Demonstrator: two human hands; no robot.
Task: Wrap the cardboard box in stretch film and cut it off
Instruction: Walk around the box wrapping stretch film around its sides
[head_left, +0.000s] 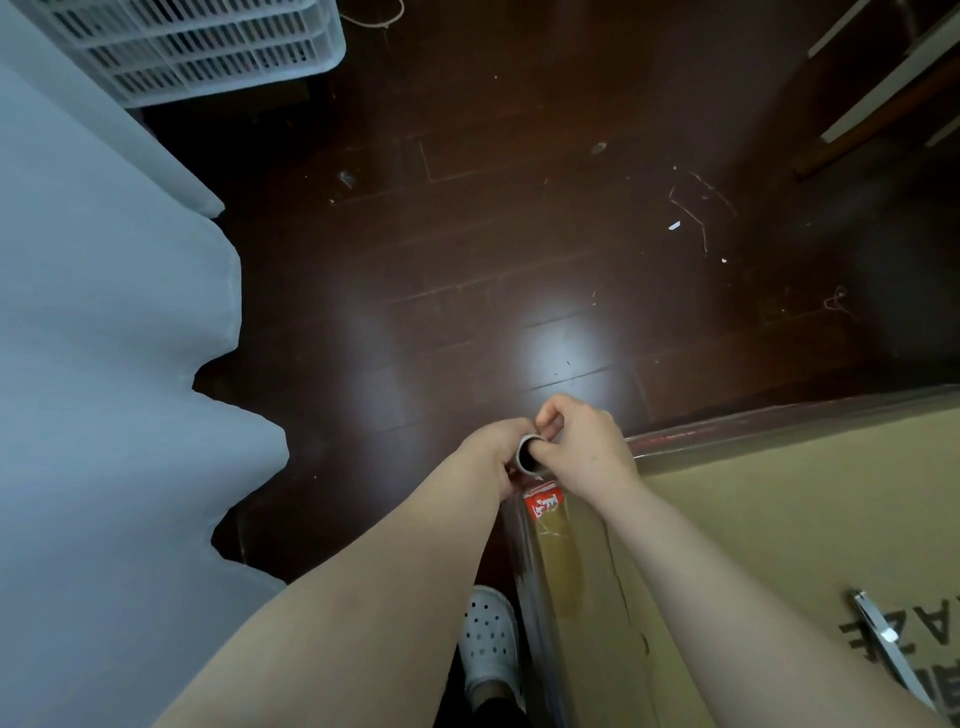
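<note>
Roll (529, 455) gripped by left hand (498, 447) and right hand (582, 441), fingers curled, at box (779, 519) corner | film (524, 551) laid along edges | dark floor (467, 260) open ahead | cloth (104, 364) left

Cardboard box (779, 519): large, brown, its flat top filling the lower right of the view, with black printed letters near the right edge and a red label by its near-left corner. Stretch film (540, 597): clear, glossy, drawn over the box's left side and along its far top edge. Film roll (528, 455): its open tube end faces the camera, just beside the box's far-left corner.
</note>
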